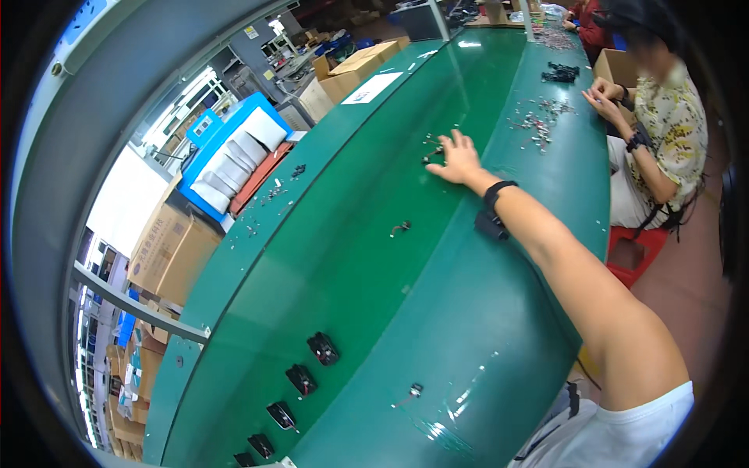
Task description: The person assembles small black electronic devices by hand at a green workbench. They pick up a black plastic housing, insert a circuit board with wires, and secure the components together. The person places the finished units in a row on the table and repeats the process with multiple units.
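My right hand reaches far out over the green belt, palm down, its fingers spread apart. Just beside its thumb and fingertips lies a small dark part with thin wires; whether the fingers touch it I cannot tell. Closer to me on the belt is another small wired part. A single wired part rests on the near ledge of the bench. Several black housings stand in a row at the lower left of the belt. My left hand is out of view.
A black object sits under my forearm. On the right, a co-worker in a patterned shirt handles something small beside a scatter of wired parts. A blue bin and cardboard boxes stand beyond the belt's left side.
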`<action>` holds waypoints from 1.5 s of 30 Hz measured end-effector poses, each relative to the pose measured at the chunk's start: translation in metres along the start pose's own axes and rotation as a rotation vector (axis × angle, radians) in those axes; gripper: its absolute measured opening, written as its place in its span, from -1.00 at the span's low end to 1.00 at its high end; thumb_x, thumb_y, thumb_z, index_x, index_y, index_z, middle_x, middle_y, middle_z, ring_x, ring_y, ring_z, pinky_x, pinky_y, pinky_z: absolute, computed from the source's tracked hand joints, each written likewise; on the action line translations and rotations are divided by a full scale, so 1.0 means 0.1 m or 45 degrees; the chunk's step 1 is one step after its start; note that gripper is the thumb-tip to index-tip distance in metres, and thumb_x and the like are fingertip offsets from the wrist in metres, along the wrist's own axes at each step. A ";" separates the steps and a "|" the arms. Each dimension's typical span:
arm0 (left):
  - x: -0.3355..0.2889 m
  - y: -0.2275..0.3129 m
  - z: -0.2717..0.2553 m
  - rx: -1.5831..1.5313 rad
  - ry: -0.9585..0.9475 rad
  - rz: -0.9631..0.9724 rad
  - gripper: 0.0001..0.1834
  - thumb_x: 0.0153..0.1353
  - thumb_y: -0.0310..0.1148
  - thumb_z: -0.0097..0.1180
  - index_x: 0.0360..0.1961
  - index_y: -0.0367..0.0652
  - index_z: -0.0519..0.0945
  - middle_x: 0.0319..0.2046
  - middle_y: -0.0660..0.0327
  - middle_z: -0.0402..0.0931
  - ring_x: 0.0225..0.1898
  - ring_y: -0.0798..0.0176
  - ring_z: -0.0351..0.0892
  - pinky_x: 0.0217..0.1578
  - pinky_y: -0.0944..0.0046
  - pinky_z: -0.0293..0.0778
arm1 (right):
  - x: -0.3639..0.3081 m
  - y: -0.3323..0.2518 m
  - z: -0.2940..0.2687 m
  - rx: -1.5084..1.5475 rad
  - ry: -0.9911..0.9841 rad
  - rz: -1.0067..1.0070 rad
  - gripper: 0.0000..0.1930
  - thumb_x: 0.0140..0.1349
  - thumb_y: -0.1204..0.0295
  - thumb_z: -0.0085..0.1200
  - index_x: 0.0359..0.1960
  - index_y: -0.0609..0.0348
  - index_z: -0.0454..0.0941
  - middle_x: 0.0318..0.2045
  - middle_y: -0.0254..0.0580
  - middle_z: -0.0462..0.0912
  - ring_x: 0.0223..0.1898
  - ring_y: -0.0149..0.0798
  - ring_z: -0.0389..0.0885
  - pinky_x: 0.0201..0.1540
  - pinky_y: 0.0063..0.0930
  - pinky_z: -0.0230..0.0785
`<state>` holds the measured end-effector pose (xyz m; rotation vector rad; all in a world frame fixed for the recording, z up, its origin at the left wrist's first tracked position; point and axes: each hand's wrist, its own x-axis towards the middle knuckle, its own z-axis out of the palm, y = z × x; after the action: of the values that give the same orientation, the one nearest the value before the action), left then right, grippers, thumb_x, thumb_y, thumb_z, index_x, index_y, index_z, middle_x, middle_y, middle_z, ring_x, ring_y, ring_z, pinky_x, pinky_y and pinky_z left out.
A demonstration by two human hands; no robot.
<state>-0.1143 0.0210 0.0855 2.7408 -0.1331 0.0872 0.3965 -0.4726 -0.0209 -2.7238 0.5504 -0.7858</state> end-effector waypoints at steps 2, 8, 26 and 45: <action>0.18 0.17 0.46 -0.239 0.425 0.013 -0.55 0.22 -0.32 0.17 0.10 -0.33 0.56 0.10 -0.19 0.51 0.14 -0.26 0.47 0.18 -0.10 0.37 | 0.23 0.25 0.06 0.198 -0.105 0.184 0.01 0.05 -0.29 0.20 0.43 0.08 0.24 0.44 0.30 0.13 0.43 0.35 0.10 0.44 0.07 0.06; 0.31 -0.01 0.95 -0.028 0.213 -0.049 -0.52 0.22 -0.29 0.18 0.16 -0.19 0.56 0.27 -0.12 0.39 0.27 -0.26 0.33 0.25 -0.13 0.21 | 0.52 0.12 0.36 0.539 -0.341 -0.149 -0.33 0.15 -0.20 0.19 0.08 0.09 0.65 -0.01 -0.08 0.70 0.02 -0.11 0.67 0.17 -0.26 0.42; 0.31 0.01 0.88 -0.063 0.284 -0.049 -0.55 0.21 -0.40 0.15 0.15 -0.17 0.52 0.30 -0.04 0.39 0.33 -0.20 0.31 0.28 -0.09 0.20 | -2.12 -1.59 -1.14 1.227 -0.983 -1.274 -0.70 0.20 0.14 0.27 -0.27 0.13 0.72 -0.37 -0.14 0.71 -0.32 -0.16 0.69 -0.24 -0.26 0.53; -0.46 -0.83 0.77 0.464 0.784 -0.639 -0.44 0.21 -0.16 0.15 0.19 -0.23 0.45 0.26 0.01 0.34 0.41 -0.25 0.14 0.30 -0.35 0.01 | -2.48 -1.05 -1.69 1.258 -1.321 -1.010 -0.37 0.20 0.53 0.18 0.35 0.07 0.34 -0.08 -0.06 0.64 -0.14 -0.17 0.69 -0.02 -0.22 0.55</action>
<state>-0.1484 0.0711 -0.0211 2.8528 0.7999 0.8670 0.1389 -0.2965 0.0400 -1.8821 -0.9208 0.2926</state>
